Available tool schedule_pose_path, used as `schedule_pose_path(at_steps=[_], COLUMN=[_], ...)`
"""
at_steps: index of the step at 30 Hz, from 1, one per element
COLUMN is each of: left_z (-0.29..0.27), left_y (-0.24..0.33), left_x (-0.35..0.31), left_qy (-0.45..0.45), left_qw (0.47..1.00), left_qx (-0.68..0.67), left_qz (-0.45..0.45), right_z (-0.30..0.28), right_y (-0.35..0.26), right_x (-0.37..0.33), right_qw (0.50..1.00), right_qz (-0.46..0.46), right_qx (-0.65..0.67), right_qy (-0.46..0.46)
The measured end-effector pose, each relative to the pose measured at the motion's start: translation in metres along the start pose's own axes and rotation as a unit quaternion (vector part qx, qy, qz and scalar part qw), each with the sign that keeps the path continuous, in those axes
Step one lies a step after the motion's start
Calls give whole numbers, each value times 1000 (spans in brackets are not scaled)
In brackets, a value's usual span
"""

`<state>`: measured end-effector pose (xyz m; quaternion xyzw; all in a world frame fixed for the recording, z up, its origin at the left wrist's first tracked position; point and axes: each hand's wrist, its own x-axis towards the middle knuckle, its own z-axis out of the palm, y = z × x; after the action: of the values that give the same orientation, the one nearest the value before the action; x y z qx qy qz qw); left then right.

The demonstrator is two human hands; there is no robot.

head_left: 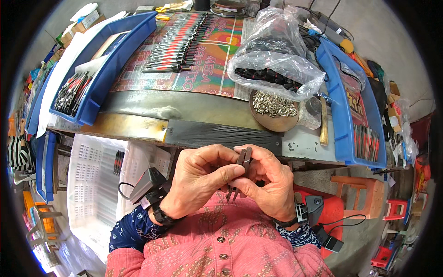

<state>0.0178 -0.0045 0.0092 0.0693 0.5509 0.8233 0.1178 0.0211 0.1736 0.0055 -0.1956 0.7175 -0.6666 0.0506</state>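
- Our fingers (233,172) are closed in a pinch, those of the left hand (196,180) and the right hand (270,187) both gripping the dark slim pieces (244,159).
- We hold these pieces upright between the two hands, in front of our chest and just short of the table (198,106); their narrow tips point down.
- Nearest on the table sits a round brown bowl (277,124) of small metal parts (272,104), with a wooden handle (324,124) to its right.
- Behind the bowl we have a clear plastic bag (272,27) containing black parts.
- Farther back, red-and-black sticks (173,48) lie in a row on a patterned sheet (134,78).
- Blue trays, one at left (122,60) and one at right (337,104), hold more slim pieces.
- Below the table's left part stands a white crate (90,184).
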Motion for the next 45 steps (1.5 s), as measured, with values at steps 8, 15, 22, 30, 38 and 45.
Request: schedule_pose_path(at_steps=[8,15,22,30,38,45], left_z=[-3,-5,-11,-12,-12,-14], left_y=[-3,-8,-9,-13,-7,2], left_x=[-1,4,11,19,21,23], left_qy=[-3,9,7,8,-7,0], left_qw=[1000,999,998,996,997,997], left_qx=[-17,-26,-45,-61,-37,-60], left_qz=[-19,-24,-52,-58,-60,-58], right_z=[0,1,0,-2,-6,-3], right_y=[5,12,13,14,11,10], right_x=[-2,-2,5,10,13,21], right_qw=[1000,1000,1000,999,999,1000], right_qz=[-13,-8,2,29,28,21], right_qx=[-21,-28,-27,-29,-30,-10], right_qy=[-1,6,8,3,-4,-13])
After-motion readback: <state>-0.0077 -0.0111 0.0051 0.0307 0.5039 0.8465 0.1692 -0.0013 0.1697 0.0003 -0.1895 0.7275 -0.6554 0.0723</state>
